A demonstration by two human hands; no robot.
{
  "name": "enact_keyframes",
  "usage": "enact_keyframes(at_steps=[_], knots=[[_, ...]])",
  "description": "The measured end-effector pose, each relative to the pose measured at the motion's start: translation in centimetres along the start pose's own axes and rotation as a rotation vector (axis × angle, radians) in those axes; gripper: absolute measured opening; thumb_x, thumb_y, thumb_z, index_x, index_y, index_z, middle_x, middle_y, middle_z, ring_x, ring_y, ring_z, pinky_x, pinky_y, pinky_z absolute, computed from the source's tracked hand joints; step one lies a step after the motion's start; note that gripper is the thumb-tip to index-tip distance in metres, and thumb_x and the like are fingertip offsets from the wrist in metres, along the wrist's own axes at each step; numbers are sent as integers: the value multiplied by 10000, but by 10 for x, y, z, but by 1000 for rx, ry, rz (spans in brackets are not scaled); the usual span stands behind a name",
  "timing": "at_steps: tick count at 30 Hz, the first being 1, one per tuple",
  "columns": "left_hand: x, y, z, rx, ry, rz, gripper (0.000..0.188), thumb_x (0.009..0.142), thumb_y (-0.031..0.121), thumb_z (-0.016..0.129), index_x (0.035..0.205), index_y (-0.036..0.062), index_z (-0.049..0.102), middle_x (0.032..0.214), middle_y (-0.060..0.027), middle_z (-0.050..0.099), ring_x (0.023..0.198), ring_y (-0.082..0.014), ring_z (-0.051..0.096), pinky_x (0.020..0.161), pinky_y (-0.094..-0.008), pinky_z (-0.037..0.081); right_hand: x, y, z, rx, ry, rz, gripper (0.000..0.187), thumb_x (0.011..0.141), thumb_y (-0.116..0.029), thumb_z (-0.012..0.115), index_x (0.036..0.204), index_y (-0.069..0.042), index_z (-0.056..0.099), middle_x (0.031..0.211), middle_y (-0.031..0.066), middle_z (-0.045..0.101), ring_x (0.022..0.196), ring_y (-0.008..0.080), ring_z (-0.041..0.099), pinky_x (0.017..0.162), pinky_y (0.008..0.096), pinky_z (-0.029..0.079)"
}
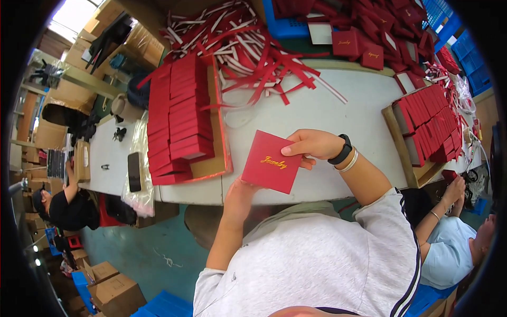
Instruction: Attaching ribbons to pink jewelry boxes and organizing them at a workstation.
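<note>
1. Gripped by both hands: flat red square box lid (pixel 271 162) with gold script, right hand (pixel 312 145) pinching its upper right edge, left hand (pixel 238 194) closed on its lower left corner.
2. Held above near edge of white table (pixel 327 113).
3. Just left of lid: cardboard tray (pixel 214 164) stacked with red lids (pixel 174 116).
4. Beyond lid: tangle of red and white ribbons (pixel 248 47).
5. Right of lid: second tray (pixel 409 158) of red lids.
6. Far left of lid: black phone (pixel 134 171).
</note>
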State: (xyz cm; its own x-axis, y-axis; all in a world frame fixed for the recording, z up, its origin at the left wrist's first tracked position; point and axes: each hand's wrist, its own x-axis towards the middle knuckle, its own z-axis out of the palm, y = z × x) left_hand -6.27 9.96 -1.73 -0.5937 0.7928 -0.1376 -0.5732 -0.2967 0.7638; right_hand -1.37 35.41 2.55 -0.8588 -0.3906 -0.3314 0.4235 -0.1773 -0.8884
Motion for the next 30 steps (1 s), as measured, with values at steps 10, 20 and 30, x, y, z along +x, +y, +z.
enact_keyframes(at_steps=[10, 20, 30], knots=[[-39, -5, 1, -226, 77, 212, 451, 909, 249, 572, 1303, 74, 443, 1305, -76, 506, 1178, -231, 504, 984, -407, 401, 37, 30, 79, 26, 248, -177, 291, 961, -318, 495, 938, -34, 556, 695, 10, 583, 519, 68, 525, 474, 205, 421], [-96, 14, -53, -922, 19, 201, 333, 948, 218, 472, 1213, 19, 502, 1219, -108, 561, 1179, -262, 490, 1039, -431, 354, 91, 41, -35, -619, 1080, -393, 406, 864, -182, 645, 1234, -60, 533, 1106, 83, 597, 941, 179, 572, 738, 261, 477], [-106, 46, -34, -810, -95, 342, 644, 847, 244, 581, 1370, -26, 320, 1317, -154, 472, 1213, -259, 476, 1022, -404, 381, 179, 0, -122, -1599, 898, -346, 429, 718, -82, 656, 1145, -97, 619, 1142, 124, 600, 1021, 329, 555, 940, 444, 397]])
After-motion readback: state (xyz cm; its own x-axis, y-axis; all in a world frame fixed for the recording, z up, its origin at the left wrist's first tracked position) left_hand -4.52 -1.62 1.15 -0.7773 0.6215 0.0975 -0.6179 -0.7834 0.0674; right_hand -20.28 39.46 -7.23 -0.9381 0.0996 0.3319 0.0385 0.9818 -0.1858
